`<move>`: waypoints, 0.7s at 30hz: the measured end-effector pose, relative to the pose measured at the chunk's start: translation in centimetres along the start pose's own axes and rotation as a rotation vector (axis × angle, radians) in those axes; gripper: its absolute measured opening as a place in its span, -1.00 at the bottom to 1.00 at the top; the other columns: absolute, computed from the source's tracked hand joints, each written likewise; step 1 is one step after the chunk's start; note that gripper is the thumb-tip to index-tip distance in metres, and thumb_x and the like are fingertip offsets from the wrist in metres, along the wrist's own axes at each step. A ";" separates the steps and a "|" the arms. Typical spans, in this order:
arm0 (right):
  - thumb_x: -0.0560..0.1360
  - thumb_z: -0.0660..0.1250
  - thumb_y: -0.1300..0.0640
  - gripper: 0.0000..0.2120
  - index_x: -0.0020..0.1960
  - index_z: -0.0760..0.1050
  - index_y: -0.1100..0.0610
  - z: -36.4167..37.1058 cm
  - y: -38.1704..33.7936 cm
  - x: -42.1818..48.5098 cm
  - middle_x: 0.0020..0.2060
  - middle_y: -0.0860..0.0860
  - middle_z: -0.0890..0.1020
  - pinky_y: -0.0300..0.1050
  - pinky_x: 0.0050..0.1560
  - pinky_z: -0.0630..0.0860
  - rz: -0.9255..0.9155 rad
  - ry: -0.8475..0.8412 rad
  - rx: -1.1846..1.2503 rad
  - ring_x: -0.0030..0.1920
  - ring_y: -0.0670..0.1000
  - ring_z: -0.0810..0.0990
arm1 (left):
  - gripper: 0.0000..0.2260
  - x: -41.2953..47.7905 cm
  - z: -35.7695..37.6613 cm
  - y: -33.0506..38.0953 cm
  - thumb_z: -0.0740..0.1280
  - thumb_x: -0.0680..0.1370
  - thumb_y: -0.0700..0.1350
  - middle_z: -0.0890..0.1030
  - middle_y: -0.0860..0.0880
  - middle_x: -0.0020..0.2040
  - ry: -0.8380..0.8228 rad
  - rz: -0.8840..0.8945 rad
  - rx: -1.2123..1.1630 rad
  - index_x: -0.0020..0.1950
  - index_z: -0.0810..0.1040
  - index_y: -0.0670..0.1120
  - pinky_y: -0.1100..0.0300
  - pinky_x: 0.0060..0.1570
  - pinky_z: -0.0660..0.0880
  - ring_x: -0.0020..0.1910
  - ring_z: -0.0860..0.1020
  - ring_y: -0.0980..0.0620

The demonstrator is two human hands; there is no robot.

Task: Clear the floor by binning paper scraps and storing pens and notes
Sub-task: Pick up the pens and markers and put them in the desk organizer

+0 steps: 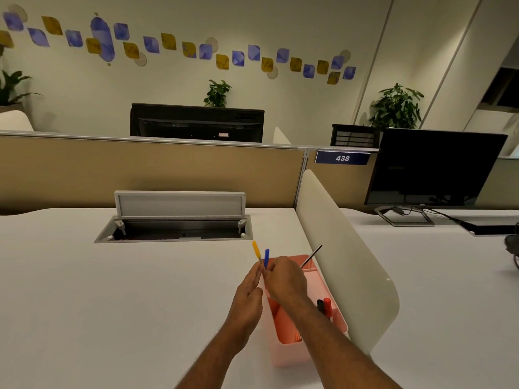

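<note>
The white table [112,290] carried a pink organiser [286,352] at its right edge, against the divider. Over the organiser's near-left side, the left hand [248,290] gripped a yellow-capped pen [255,247], while the right hand [285,279] pinched a blue-capped pen [266,256] just beside it. The caps pointed up and away. With both pens so close together, pulling one free could probably drag the other loose and send it rolling off the table. The right forearm, lying across the organiser, could also knock the red and black markers [324,304] or the thin dark pen [311,255] leaning out of the far compartment.
</note>
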State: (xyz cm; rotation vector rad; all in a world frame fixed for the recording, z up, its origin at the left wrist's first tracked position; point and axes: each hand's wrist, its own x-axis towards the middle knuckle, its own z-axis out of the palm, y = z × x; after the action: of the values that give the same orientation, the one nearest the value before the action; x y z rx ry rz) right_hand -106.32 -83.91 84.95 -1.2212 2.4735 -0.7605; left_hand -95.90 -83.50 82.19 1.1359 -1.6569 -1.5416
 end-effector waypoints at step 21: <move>0.52 0.35 0.05 -0.53 0.39 0.44 0.18 -2.2 -3.0 -13.9 0.37 0.12 0.49 0.03 0.32 0.32 -0.357 0.592 0.116 0.38 0.17 0.45 | -0.46 -9.8 -5.9 3.0 -0.04 0.60 0.20 0.04 0.13 0.61 0.272 0.396 0.441 0.57 0.15 0.10 0.24 0.52 -0.17 0.61 -0.05 0.14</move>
State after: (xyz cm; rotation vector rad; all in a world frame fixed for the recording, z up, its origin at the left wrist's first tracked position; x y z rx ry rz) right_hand -97.03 -73.63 88.66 -1.5971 2.6097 -1.5299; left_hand -86.87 -77.72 87.23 1.0852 -1.9345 -0.7616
